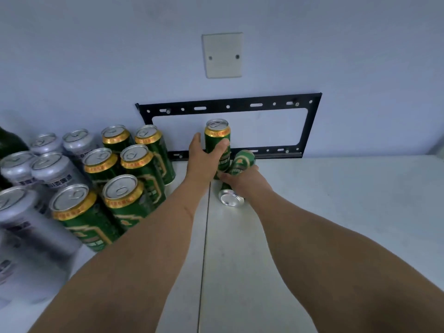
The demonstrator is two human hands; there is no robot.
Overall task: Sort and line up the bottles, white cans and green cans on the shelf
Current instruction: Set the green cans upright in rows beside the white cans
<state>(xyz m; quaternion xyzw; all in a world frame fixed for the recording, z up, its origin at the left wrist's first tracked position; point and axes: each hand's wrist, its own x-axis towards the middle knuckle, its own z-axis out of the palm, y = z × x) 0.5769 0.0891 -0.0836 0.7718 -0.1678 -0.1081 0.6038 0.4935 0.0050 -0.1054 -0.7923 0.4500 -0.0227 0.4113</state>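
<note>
The white shelf [336, 200] is divided by a seam. Green cans [134, 179], white cans [48, 164] and a dark bottle [9, 140] are grouped upright at its left side.

Two bare forearms, no sleeves, left hand [200, 156], right hand [242, 180]

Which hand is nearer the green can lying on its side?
Right. The right hand grips the tipped green can around its middle; the left hand holds the upright green can just behind it.
</note>
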